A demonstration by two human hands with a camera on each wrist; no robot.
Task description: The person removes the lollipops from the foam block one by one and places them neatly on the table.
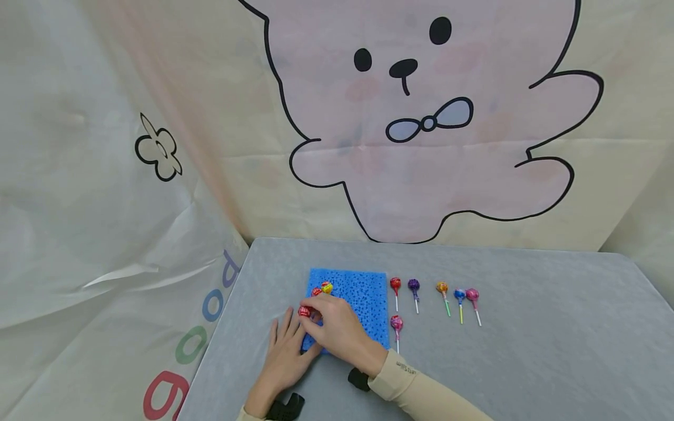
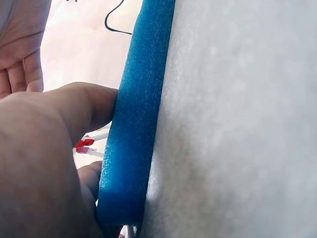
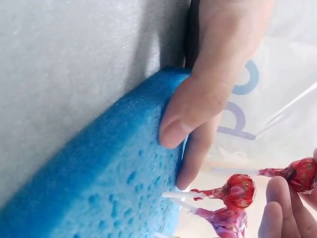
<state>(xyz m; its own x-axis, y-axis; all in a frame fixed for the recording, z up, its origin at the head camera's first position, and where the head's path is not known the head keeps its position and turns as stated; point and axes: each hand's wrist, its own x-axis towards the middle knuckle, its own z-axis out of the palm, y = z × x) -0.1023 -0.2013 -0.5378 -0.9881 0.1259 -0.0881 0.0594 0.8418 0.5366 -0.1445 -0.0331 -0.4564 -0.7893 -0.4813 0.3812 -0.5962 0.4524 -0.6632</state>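
Observation:
A blue foam block (image 1: 368, 304) lies on the grey table. My left hand (image 1: 286, 354) holds its near left corner, the thumb (image 3: 177, 131) over the foam's pitted face and the fingers along its left side. Above that side, my right hand (image 1: 337, 327) pinches a lollipop (image 1: 304, 311) in red wrapping. In the right wrist view its white stick points toward the foam. Other lollipops stand in the foam on white sticks, a red one (image 3: 240, 192) and a pink one (image 3: 228, 220) among them. Farther back, a yellow-and-red lollipop (image 1: 327, 287) shows past my right fingers.
Right of the foam lie several loose lollipops: red (image 1: 395, 283), purple (image 1: 413, 285), pink (image 1: 396, 323), orange (image 1: 442, 287), blue (image 1: 460, 294) and another pink one (image 1: 472, 294). A cloth with a bear drawing (image 1: 421, 169) hangs behind the table.

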